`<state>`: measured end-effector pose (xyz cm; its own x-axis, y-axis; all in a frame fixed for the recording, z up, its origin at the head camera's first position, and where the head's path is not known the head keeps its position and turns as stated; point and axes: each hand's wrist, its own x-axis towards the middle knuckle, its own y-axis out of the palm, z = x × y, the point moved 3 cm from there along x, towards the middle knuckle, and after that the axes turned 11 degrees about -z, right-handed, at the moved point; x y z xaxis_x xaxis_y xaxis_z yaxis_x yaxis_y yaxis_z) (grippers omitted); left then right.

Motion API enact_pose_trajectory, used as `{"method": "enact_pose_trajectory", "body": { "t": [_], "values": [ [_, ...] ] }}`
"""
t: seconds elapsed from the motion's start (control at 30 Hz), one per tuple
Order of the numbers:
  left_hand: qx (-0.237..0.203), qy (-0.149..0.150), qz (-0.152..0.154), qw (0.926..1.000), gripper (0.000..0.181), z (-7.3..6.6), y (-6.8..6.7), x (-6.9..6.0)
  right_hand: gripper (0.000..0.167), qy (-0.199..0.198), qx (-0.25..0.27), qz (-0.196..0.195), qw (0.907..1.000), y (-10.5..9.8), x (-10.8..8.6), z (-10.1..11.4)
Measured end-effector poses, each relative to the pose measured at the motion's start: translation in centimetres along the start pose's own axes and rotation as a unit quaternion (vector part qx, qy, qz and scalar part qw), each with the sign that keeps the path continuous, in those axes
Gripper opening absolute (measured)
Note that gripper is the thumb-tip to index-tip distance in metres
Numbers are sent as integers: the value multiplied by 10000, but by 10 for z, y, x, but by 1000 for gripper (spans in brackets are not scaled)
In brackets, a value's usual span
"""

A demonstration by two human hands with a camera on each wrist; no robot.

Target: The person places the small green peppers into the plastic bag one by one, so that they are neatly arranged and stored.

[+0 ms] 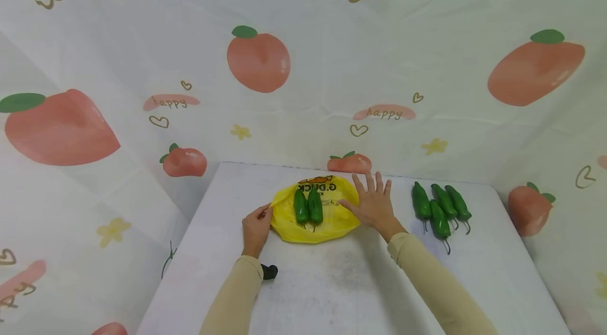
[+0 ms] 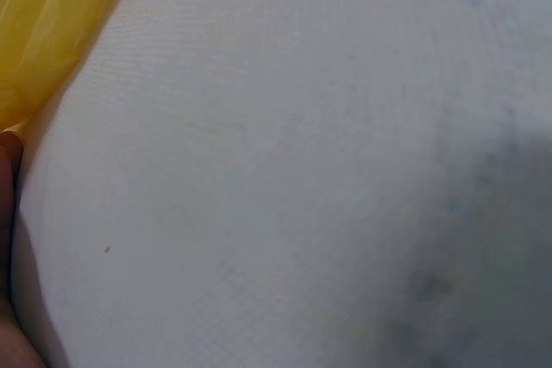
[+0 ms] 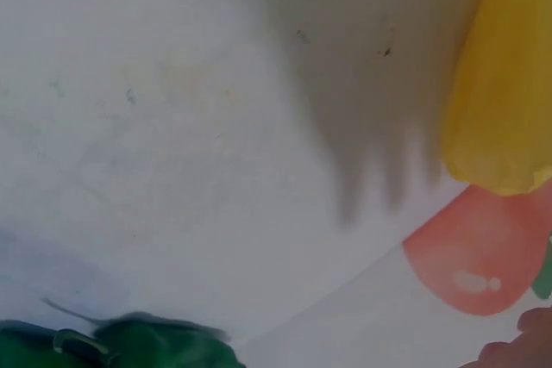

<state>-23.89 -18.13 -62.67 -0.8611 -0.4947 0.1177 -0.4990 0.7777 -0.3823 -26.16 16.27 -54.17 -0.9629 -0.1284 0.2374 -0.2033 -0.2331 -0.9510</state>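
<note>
a person's left hand (image 1: 256,228) is pinching the left edge of a yellow bag (image 1: 339,214), its fingers gripping the thin plastic, while the right hand (image 1: 376,207) is spreading its fingers wide at the bag's right side — whether it is touching the bag, the view is not telling. the work appears to be standing partway: two green peppers (image 1: 315,206) are lying side by side within the bag's mouth, toward the far side of the table (image 1: 313,298), while four other green peppers (image 1: 440,219) are resting outside it, grouped well to the right and seemingly remaining to be handled. the white tabletop is showing faint smudges in front of the bag. a black object (image 1: 271,272), partly hidden, is peeking out beside the left sleeve (image 1: 237,293). pale cloth (image 1: 322,61) — printed with red fruit, hearts, flowers and the word "happy" — is enclosing the table's back and sides.
</note>
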Motion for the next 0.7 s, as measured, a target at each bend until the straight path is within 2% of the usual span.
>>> {"method": "enact_pose_trajectory", "body": {
  "t": [0.13, 0.7],
  "values": [
    [46, -57, 12, 10000, 28, 3, 1, 1, 96, 122, -121, 139, 9998, 1, 0, -11],
    [100, 24, -44, 9999, 29, 2, 2, -1, 94, 472, -61, 162, 9987, -4, -8, -47]
  ]
}}
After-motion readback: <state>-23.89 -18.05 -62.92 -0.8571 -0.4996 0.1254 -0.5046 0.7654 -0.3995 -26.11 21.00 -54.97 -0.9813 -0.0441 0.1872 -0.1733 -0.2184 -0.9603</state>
